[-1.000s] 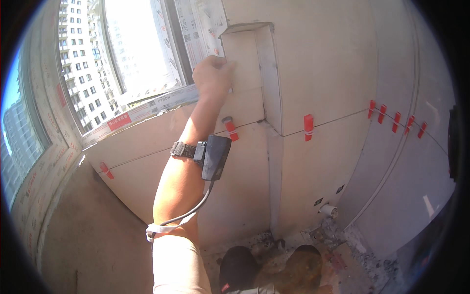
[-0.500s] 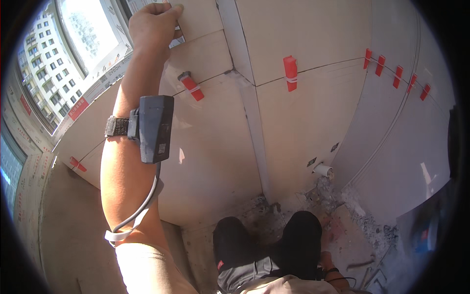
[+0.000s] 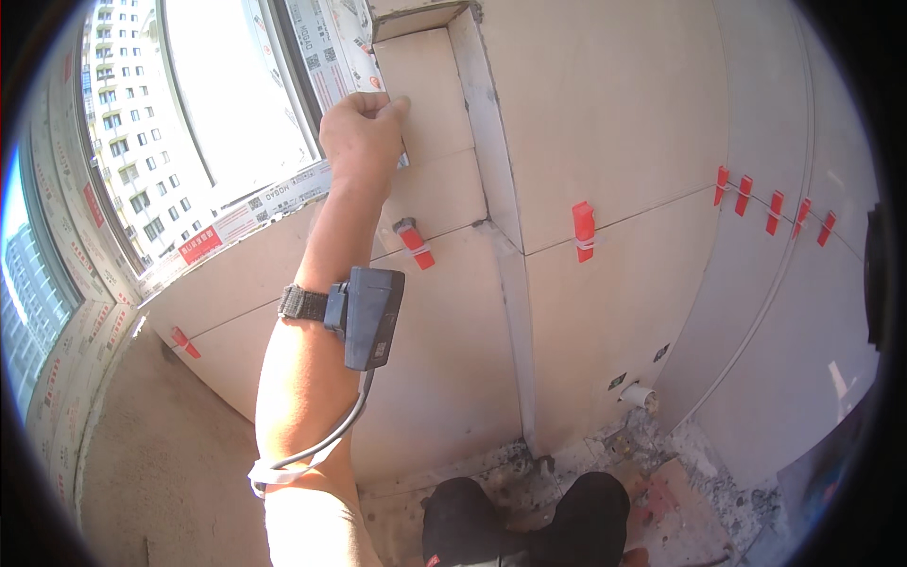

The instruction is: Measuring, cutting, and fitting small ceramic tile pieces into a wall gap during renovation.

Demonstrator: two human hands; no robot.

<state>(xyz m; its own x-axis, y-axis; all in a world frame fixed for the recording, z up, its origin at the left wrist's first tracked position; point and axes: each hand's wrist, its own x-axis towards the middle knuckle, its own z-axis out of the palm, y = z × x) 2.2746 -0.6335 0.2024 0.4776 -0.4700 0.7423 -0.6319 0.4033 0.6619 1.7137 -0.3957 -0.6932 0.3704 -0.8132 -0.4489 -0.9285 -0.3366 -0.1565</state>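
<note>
A: Head view: what has the left hand [image 3: 364, 137] got?
B: Its curled fingers press the narrow beige tile [image 3: 422, 94] beside the window frame [image 3: 312, 66]; whether they grip its edge I cannot tell.
A: Right hand?
B: Out of view.

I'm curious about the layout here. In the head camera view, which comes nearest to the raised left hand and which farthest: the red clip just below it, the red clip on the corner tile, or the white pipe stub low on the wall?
From the left hand:
1. Red clip below it, just under the wrist.
2. Red clip on the corner tile, off to the right.
3. White pipe stub, low right, near the floor.
</note>
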